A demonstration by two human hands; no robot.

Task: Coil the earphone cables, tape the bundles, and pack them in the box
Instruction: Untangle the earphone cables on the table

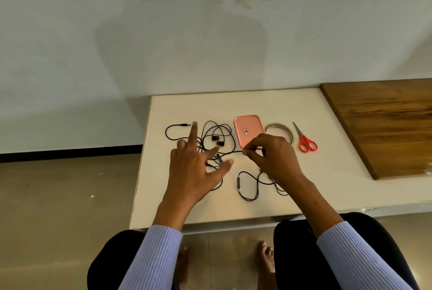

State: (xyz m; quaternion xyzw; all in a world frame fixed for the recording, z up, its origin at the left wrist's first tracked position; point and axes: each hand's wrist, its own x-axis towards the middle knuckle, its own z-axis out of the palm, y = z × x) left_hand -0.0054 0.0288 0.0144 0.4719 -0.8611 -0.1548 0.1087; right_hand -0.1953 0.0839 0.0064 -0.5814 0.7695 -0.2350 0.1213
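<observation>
Black earphone cables (218, 133) lie tangled and uncoiled on the white table (327, 172), with earbuds showing near the middle of the tangle. My left hand (194, 168) hovers over the tangle with fingers spread, holding nothing. My right hand (273, 156) pinches a cable end that stretches left toward the tangle. A second cable loop with an inline remote (249, 187) lies in front of my right hand. The pink box (245, 130), lid shut, sits behind my right hand. A roll of clear tape (280, 129) lies just right of the box, partly hidden by my hand.
Red-handled scissors (305, 140) lie right of the tape. A wooden board (383, 126) covers the table's right part. The table's left edge drops to the floor (58, 196) next to the cables. My knees and bare feet show below the front edge.
</observation>
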